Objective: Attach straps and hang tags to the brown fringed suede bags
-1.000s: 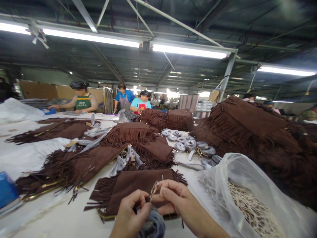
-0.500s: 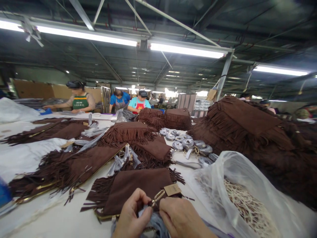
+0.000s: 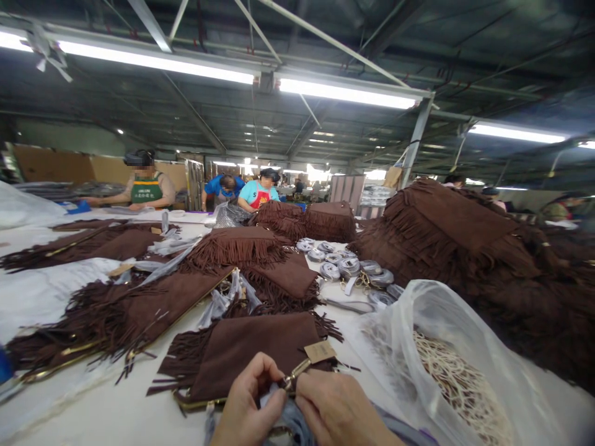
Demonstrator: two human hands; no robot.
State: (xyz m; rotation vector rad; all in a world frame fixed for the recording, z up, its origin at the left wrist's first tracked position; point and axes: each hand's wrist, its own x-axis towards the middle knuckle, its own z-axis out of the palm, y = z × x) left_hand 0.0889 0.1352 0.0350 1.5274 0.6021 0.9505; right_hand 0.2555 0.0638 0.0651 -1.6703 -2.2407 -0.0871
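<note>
A brown fringed bag (image 3: 260, 347) lies on the table just beyond my hands, its gold zipper edge towards me. My left hand (image 3: 255, 396) pinches a gold swivel clasp (image 3: 294, 373) between thumb and forefinger at the bag's near right corner. Close beside it, my right hand (image 3: 337, 402) is closed at the same clasp, its fingertips turned under and partly hidden. A tan paper tag (image 3: 320, 351) rests on the bag just above the clasp. Under both hands bunches a strap wrapped in grey plastic (image 3: 297, 424).
An open clear plastic bag of pale strings (image 3: 465, 378) stands at the right. Behind it rises a large heap of brown fringed bags (image 3: 460, 229). Several coiled wrapped straps (image 3: 348, 267) lie mid-table. More fringed bags (image 3: 153, 303) spread leftward. Co-workers (image 3: 151, 189) stand across the table.
The view has shifted slightly. Both hands stay at the clasp, which has tilted a little lower towards the right; the tag has shifted slightly.
</note>
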